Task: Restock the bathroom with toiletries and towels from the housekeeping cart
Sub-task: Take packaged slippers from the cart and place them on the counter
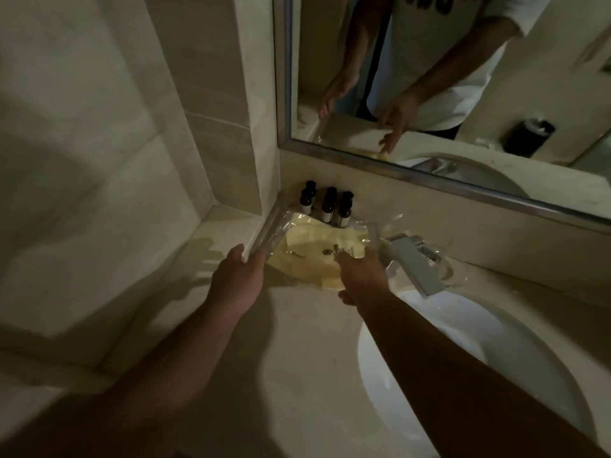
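A clear plastic tray (266, 231) sits on the vanity top in the corner under the mirror. It holds pale yellow toiletry packets (310, 249) and several small dark bottles (328, 206) standing at its far side. My left hand (236, 279) grips the tray's near left corner, thumb on the rim. My right hand (362, 274) lies on the tray's right side with fingers stretched forward and the thumb held away from it.
A chrome faucet (411, 262) stands just right of the tray, over the white round sink (496, 352). The mirror (463, 77) above shows a person's arms and both hands. A tiled wall and ledge (211, 233) close off the left.
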### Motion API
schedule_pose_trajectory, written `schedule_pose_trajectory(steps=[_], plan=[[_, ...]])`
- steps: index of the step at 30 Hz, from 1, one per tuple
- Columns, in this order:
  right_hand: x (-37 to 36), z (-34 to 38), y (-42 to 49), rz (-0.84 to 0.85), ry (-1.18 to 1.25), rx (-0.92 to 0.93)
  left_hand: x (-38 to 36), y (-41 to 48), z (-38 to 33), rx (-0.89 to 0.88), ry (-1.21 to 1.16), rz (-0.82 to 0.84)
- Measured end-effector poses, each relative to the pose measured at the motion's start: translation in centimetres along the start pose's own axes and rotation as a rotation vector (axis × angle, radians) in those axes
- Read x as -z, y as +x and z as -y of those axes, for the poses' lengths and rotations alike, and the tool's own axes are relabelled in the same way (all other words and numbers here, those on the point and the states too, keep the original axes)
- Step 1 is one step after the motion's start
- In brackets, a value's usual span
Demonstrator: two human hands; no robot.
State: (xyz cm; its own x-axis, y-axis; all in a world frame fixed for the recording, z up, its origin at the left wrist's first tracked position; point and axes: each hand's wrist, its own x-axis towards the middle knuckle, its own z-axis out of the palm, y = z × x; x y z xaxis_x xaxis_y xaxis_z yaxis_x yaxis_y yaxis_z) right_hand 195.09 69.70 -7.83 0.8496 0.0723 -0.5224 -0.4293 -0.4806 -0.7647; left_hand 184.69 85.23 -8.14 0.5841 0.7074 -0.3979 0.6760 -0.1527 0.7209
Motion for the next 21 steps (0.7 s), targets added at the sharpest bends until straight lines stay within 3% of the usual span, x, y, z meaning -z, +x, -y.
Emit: schedule_pose_trajectory(steps=[7, 13, 21], plan=[[6.6, 0.9, -3.2, -0.113, -0.175, 0.192, 0.0, -2.5, -5.1, -0.220, 0.123, 0.099], [17.3, 2.1, -8.2, -0.367, -0.278, 0.235, -2.7, -7.2, -12.9, -0.467, 0.238, 0.278], [31.5, 3.2, -18.5, -0.664, -0.384, 0.278, -3.9, -16.9, -23.4, -0.811, 0.267, 0.383]])
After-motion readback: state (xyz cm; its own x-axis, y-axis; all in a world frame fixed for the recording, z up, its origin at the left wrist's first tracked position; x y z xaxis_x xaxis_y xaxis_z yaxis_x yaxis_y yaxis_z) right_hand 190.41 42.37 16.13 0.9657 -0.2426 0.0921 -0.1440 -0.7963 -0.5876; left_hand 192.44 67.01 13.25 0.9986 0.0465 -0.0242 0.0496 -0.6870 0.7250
